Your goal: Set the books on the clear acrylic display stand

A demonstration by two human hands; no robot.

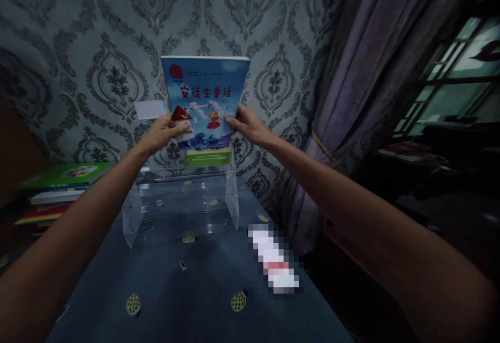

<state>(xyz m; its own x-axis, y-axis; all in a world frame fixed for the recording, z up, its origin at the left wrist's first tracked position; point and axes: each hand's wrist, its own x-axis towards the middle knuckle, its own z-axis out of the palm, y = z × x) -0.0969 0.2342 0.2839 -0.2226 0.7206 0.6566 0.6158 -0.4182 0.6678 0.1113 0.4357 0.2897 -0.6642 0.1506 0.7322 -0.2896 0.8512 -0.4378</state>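
Both my hands hold up a blue-covered book (207,77) with red Chinese title characters and a small figure in red above waves. My left hand (162,130) grips its lower left edge, thumb on the cover. On the lower right edge, my right hand (250,124) is closed the same way. The book is upright, its cover facing me. Below it stands a clear plastic rack (133,213) on the table, and a green strip with print (209,158) shows just under the book's bottom edge. Fingers behind the book are hidden.
A stack of books (66,176) with a green one on top lies at the left. The table (164,291) has a dark blue patterned cloth. A blurred-out white item (273,259) lies near its right edge. Purple curtains (351,72) hang at the right, beside patterned wallpaper (281,36).
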